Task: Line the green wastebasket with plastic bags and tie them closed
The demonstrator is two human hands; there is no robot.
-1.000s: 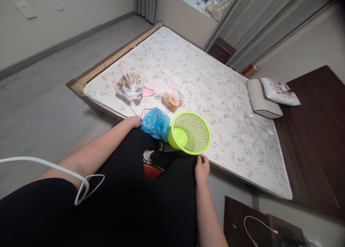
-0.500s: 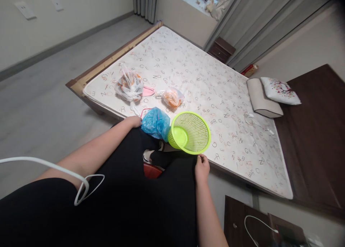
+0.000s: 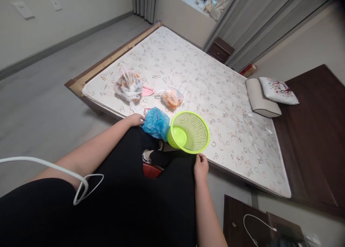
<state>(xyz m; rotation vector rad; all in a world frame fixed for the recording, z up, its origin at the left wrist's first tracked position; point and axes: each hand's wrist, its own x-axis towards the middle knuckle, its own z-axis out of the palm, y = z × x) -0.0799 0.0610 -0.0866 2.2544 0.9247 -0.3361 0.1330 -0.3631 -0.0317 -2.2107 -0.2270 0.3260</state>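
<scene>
My left hand [image 3: 137, 120] is closed at the left edge of a crumpled blue plastic bag [image 3: 155, 122] with a pink drawstring at its top. Right beside the bag, a lime-green mesh wastebasket [image 3: 195, 129] stands tilted, its wide mouth facing up and its inside bare. My right hand [image 3: 201, 165] has curled fingers at the basket's near rim; whether they grip the rim cannot be made out. Farther back on the mattress lie a full whitish plastic bag [image 3: 129, 86], a pink item [image 3: 147, 91] and a smaller bag with orange contents [image 3: 171, 97].
A letter-printed mattress [image 3: 194, 74] rests on a wooden bed frame [image 3: 81, 80] before me. Two pillows [image 3: 261, 98] lie by the dark headboard [image 3: 309, 139]. At lower right stands a nightstand [image 3: 237, 218] with a white cable. Another white cable [image 3: 54, 165] crosses my left arm.
My left hand has shifted slightly right and up along the blue bag's edge, and the pink drawstring loop has drawn smaller. My right hand and the basket look nearly unchanged.
</scene>
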